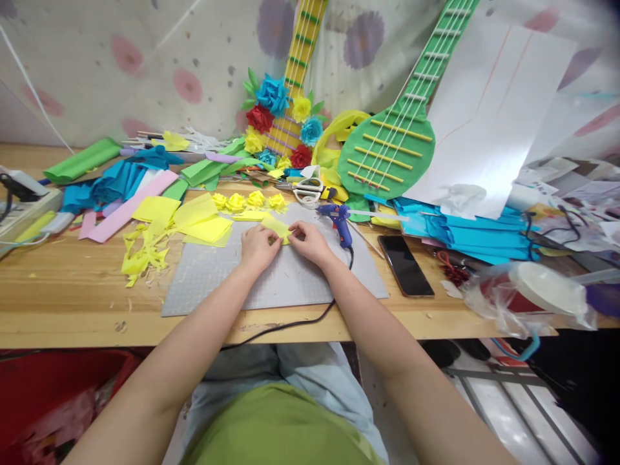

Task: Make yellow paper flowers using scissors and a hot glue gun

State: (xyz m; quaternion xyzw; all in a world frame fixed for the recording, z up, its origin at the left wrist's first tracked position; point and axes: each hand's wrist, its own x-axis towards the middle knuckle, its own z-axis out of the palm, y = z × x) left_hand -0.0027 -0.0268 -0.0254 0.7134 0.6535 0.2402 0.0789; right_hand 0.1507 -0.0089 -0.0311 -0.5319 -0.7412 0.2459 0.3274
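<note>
My left hand [261, 245] and my right hand [309, 240] meet over the grey cutting mat [213, 284], fingers pinched on one small piece of yellow crepe paper [276, 225]. Behind them stand several finished yellow paper flowers [236, 203] in a row, with a flat yellow strip [252, 216] in front. More yellow paper sheets [206, 227] lie to the left of my left hand. A blue glue gun [338, 223] rests on the mat just right of my right hand, its black cord running to the table's front edge.
White-handled scissors [309, 191] lie behind the mat. A black phone [405, 266] and a bagged cup [537, 287] sit to the right. Yellow scraps [144, 255] and blue paper [116, 184] spread left. A green paper instrument [387, 152] and a flower-decorated yellow one [285, 129] lean at the back.
</note>
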